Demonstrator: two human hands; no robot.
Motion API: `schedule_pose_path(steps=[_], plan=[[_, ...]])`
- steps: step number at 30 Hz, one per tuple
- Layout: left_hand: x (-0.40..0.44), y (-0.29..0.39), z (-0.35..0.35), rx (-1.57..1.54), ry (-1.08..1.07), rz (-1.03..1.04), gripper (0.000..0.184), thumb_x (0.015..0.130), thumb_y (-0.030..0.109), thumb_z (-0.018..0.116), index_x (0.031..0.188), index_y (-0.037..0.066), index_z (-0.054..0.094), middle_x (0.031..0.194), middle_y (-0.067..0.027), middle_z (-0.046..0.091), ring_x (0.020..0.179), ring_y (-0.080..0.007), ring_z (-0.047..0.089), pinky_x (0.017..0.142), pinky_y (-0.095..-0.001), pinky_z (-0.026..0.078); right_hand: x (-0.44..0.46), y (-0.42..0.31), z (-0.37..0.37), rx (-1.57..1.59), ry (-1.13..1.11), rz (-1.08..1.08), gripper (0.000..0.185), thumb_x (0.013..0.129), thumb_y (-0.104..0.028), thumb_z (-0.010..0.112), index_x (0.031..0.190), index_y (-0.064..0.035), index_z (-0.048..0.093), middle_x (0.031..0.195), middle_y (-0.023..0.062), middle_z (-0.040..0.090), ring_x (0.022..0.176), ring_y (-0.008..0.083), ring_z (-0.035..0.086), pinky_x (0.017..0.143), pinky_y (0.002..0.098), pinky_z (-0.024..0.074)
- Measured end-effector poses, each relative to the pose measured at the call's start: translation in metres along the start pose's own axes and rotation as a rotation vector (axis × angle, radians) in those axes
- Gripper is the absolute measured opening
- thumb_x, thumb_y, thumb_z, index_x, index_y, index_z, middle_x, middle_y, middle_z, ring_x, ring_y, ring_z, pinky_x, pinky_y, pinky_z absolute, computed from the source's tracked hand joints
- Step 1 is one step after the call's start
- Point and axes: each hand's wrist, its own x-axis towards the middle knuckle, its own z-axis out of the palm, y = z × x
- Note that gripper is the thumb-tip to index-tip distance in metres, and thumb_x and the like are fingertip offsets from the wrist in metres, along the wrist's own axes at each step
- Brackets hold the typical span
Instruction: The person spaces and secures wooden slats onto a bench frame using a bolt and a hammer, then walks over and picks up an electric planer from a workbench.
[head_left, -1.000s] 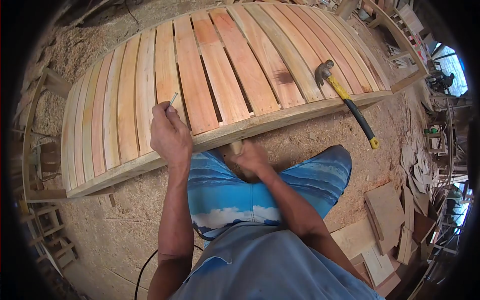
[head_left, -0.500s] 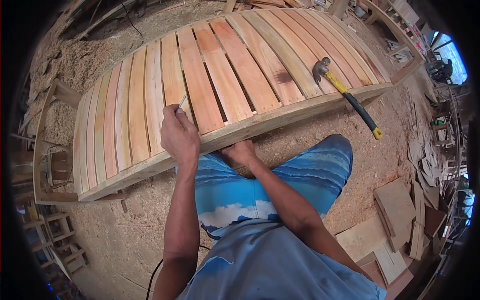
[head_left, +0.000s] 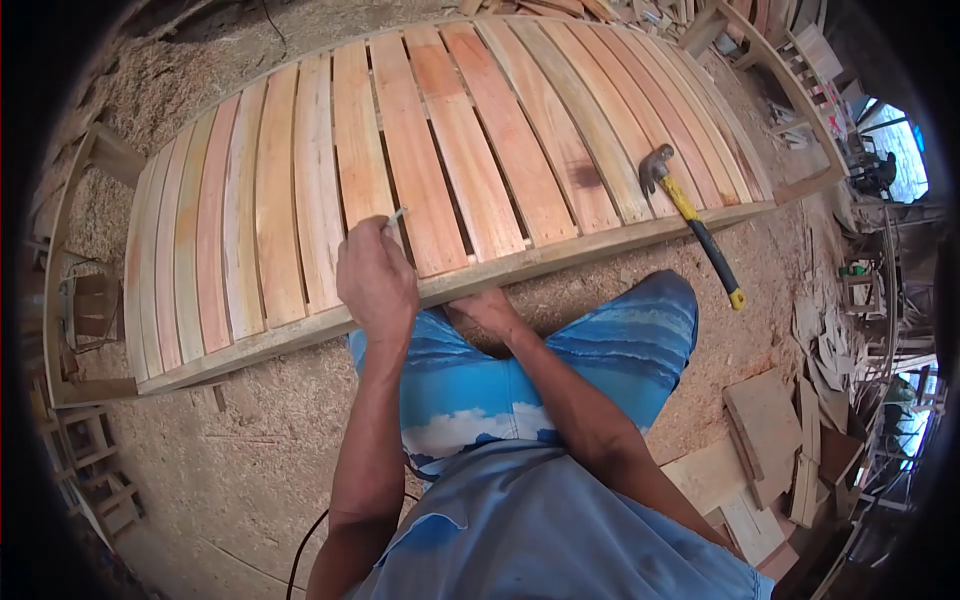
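Observation:
In the head view, a slatted wooden panel [head_left: 360, 140] lies in front of me, its slats set on a long front rail [head_left: 560, 236]. My left hand [head_left: 376, 275] is closed above the slats near that rail. A thin, pale, rod-like piece [head_left: 397, 215] sticks up from its fingers; its exact kind cannot be made out. Low at the rail's underside is my right hand [head_left: 484, 310], its fingers largely hidden by the wood and shadow. A claw hammer [head_left: 690, 215] with a yellow and black handle rests on the slats at right, handle overhanging the rail.
Curved wooden end frames [head_left: 95, 150] stand at both ends of the panel. Sawdust and shavings cover the floor [head_left: 290, 440]. Board offcuts [head_left: 765, 430] are piled at lower right. A black cord [head_left: 305, 545] runs beside my left arm.
The view has shifted slightly, so the panel and hammer appear moved. My left hand stays closed on the thin piece, which now leans more to the right. My right hand remains under the rail.

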Motion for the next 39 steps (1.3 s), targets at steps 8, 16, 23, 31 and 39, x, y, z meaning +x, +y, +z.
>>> schedule_pose_path(steps=[8,16,23,31,39], plan=[[0.003,0.002,0.006,0.076,-0.034,0.024,0.010,0.101,0.006,0.070,0.111,0.005,0.073,0.103,-0.0139,0.073,0.097,-0.0390,0.068,0.085,-0.0522,0.054,-0.003,0.007,0.015,-0.191,0.235,-0.060,0.079,0.085,-0.030,0.095,0.153,-0.0021,0.064,0.153,0.0245,0.068,0.146,0.0401,0.062,0.122,0.0469,0.0494],[0.003,0.001,0.004,0.055,-0.059,0.047,0.011,0.103,0.007,0.069,0.113,0.005,0.075,0.103,-0.0144,0.074,0.097,-0.0395,0.068,0.087,-0.0521,0.054,-0.006,0.013,0.029,-0.128,0.356,-0.092,0.081,0.090,-0.040,0.091,0.156,-0.0019,0.061,0.158,0.0254,0.064,0.152,0.0415,0.056,0.126,0.0477,0.0450],[0.003,0.001,0.000,0.088,-0.085,0.047,0.012,0.103,0.008,0.070,0.113,0.005,0.077,0.109,-0.0149,0.069,0.101,-0.0396,0.064,0.090,-0.0526,0.053,0.000,0.021,0.014,-0.106,0.200,-0.135,0.086,0.092,-0.043,0.088,0.160,-0.0013,0.057,0.165,0.0277,0.056,0.157,0.0452,0.049,0.131,0.0480,0.0393],[0.002,-0.006,0.006,0.092,-0.033,-0.016,0.015,0.102,0.004,0.070,0.115,0.004,0.078,0.108,-0.0151,0.067,0.102,-0.0390,0.063,0.091,-0.0520,0.053,-0.104,-0.126,-0.047,-0.847,-0.195,0.043,0.068,0.100,-0.039,0.082,0.154,-0.0020,0.064,0.144,0.0283,0.072,0.134,0.0399,0.071,0.113,0.0506,0.0561],[0.002,-0.011,0.001,-0.011,-0.083,0.006,0.015,0.102,0.003,0.068,0.113,0.004,0.078,0.105,-0.0166,0.067,0.102,-0.0394,0.063,0.092,-0.0517,0.052,-0.167,-0.175,-0.296,-1.576,0.945,-0.373,0.057,0.106,-0.040,0.076,0.151,-0.0058,0.066,0.134,0.0234,0.075,0.117,0.0369,0.075,0.099,0.0488,0.0598]])
